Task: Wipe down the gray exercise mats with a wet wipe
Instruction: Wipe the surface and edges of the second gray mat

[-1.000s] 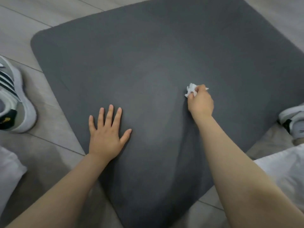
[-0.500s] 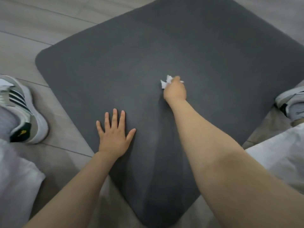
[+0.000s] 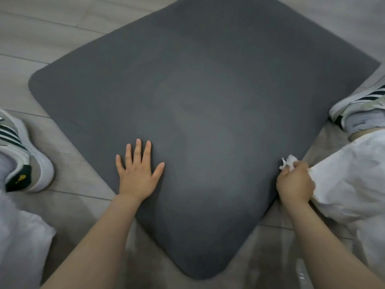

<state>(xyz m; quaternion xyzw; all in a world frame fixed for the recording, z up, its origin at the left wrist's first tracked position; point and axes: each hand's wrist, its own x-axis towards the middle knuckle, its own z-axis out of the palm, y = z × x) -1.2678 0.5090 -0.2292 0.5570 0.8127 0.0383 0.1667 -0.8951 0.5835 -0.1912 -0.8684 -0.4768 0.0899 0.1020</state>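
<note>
One stroke later, your right hand [image 3: 294, 184], clutching the wet wipe [image 3: 288, 162], reached the gray mat's [image 3: 208, 90] right edge; left hand [image 3: 138, 174] lies flat, fingers spread.

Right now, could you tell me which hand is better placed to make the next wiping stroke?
Right. The right hand grips the wet wipe at the mat's edge; the left hand lies flat, steadying.

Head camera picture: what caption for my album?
Left hand flat on gray mat; right hand grips wet wipe.
</note>
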